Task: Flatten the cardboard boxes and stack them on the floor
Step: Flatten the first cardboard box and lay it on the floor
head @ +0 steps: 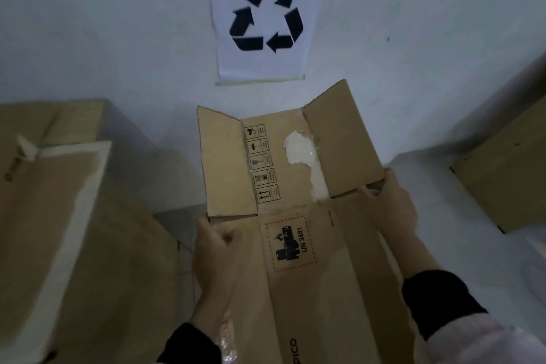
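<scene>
I hold a brown cardboard box [319, 284] in front of me, its end flaps [283, 162] opened out toward the wall. It carries a red-bordered UN 3481 battery label and a column of handling symbols. A white torn patch marks the middle flap. My left hand [214, 263] grips the box's left edge just below the flaps, thumb on top. My right hand [390, 204] grips the right edge at the base of the right flap. Both wrists wear dark cuffs.
A large cardboard box [68, 230] with pale tape stands at the left, another box [56, 121] behind it. A further box [508, 168] sits at the right. A recycling sign [266, 15] hangs on the white wall ahead. Pale floor [461, 216] shows at the right.
</scene>
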